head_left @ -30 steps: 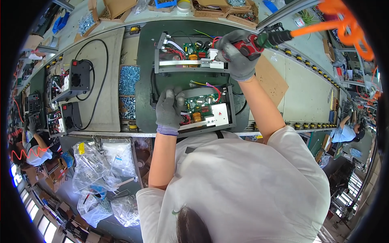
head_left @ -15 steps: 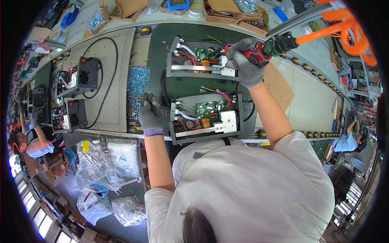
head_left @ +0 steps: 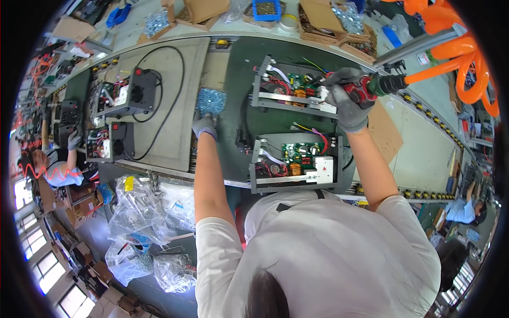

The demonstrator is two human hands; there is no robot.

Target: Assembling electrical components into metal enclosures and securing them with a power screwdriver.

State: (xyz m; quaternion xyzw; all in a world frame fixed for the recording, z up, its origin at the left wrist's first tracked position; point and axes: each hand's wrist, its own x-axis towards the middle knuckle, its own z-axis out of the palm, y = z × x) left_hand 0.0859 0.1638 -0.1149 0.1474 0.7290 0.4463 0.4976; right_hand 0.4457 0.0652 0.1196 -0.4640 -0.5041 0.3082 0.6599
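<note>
My right hand [head_left: 350, 100], in a grey glove, is wrapped round a red air screwdriver [head_left: 358, 91] with an orange hose on its back end. The tool is over the right end of the far open metal casing [head_left: 294, 103], which holds a green circuit board; its tip is hidden. My gloved left hand [head_left: 205, 126] reaches to the near edge of a heap of small silvery screws [head_left: 211, 99]. Its fingertips are hidden there, so I cannot tell what they hold. A second open casing [head_left: 297, 183] of the same kind lies nearer my body.
Left of the screws, two dark boxes [head_left: 142, 94] with a black cable [head_left: 183, 79] rest on a pale board [head_left: 177, 127]. Cartons [head_left: 323, 21] of fasteners and a blue bin [head_left: 266, 10] line the far side. Coiled orange hose [head_left: 466, 58] hangs at right. Another person's gloved hand [head_left: 74, 139] is far left.
My left hand has moved from beside the near casing to the screw heap. My right hand still grips the air screwdriver over the far casing. The whole view has shifted.
</note>
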